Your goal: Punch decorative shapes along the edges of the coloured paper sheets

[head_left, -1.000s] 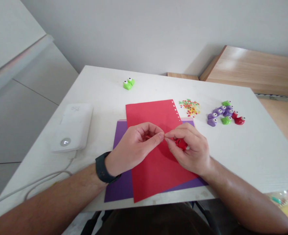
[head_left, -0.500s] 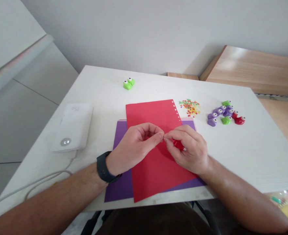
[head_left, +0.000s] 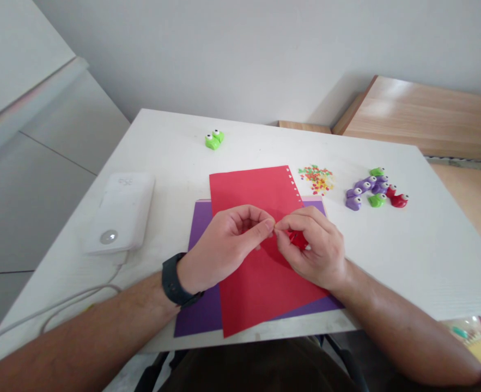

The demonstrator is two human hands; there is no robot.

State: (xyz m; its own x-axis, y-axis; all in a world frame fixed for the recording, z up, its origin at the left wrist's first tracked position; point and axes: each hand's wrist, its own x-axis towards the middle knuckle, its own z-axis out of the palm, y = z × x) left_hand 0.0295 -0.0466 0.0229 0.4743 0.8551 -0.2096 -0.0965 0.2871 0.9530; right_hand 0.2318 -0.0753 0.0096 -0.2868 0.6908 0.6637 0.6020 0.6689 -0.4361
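My left hand (head_left: 240,234) is closed in a pinch, thumb against fingertip, above a red sheet of paper (head_left: 250,190). Whatever sits at those fingertips is too small to name. My right hand (head_left: 314,242) faces it, its thumb and forefinger pinched too, and the fingertips of both hands meet or nearly meet. Within the curl of my right hand is a glossy red paper punch (head_left: 298,239), mostly hidden by the fingers. Small cut-outs run along the right edge of the red sheet. Beneath it lies a purple sheet (head_left: 201,234).
Coloured paper confetti (head_left: 317,178) lies scattered right of the sheets. Farther right is a cluster of purple, green and red punches with eyes (head_left: 377,188). Two green punches (head_left: 214,139) stand at the back. A white device (head_left: 121,212) with a cable (head_left: 77,296) occupies the left side.
Both hands stay almost in place. The fingers of my left hand have shifted slightly, with a fingertip now showing below the thumb. Nothing on the table has visibly moved.
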